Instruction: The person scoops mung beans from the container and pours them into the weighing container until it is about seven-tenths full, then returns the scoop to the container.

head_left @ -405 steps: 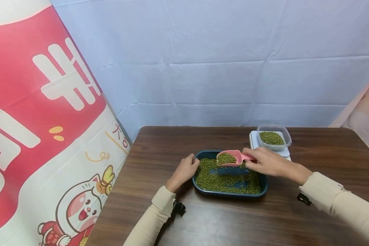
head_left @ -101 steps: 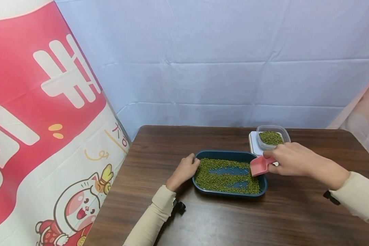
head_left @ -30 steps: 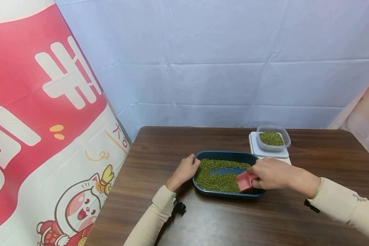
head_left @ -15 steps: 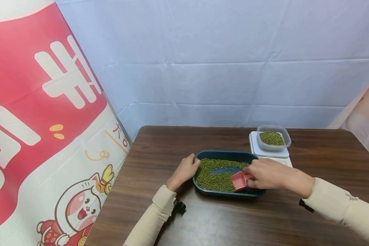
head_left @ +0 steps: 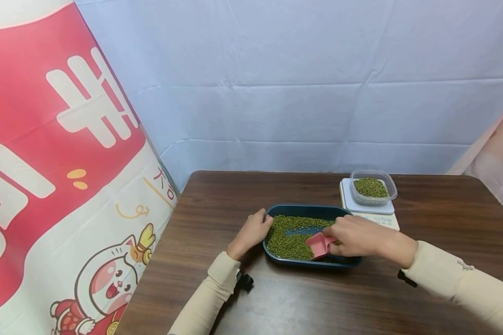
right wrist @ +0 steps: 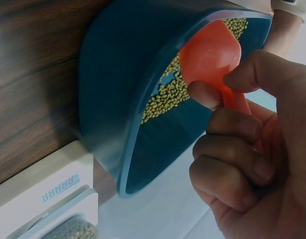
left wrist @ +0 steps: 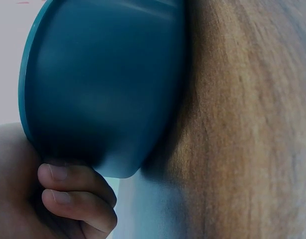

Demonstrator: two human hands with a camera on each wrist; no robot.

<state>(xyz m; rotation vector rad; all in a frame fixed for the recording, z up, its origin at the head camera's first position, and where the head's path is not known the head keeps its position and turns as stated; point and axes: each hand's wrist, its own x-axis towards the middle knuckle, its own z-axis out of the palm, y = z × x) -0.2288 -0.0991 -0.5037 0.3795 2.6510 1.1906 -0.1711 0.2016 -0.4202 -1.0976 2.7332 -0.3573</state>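
A dark blue rectangular tray (head_left: 308, 263) holds a layer of small green beans (head_left: 288, 244), probably mung beans, with bare blue floor showing near its middle. My left hand (head_left: 250, 235) grips the tray's left end; in the left wrist view its fingers (left wrist: 78, 204) curl beside the tray wall (left wrist: 103, 74). With my right hand (head_left: 356, 236) I hold a pink scoop (head_left: 317, 245) by its handle, its mouth facing left and pushed into the beans. The right wrist view shows thumb and fingers wrapped round that scoop's handle (right wrist: 236, 101). How many beans lie in the scoop is hidden.
Behind the tray to the right stands a white kitchen scale (head_left: 349, 197), bearing a clear plastic container (head_left: 393, 188) with more green beans (head_left: 370, 187). Its display (right wrist: 60, 186) is too blurred to read. The brown wooden table (head_left: 222, 195) backs onto a pale cloth (head_left: 276, 116).
Over the last second my right hand has pushed the scoop leftward through the beans along the tray's near side. Earlier the scoop was lifted with beans above the tray. The left hand stays put.
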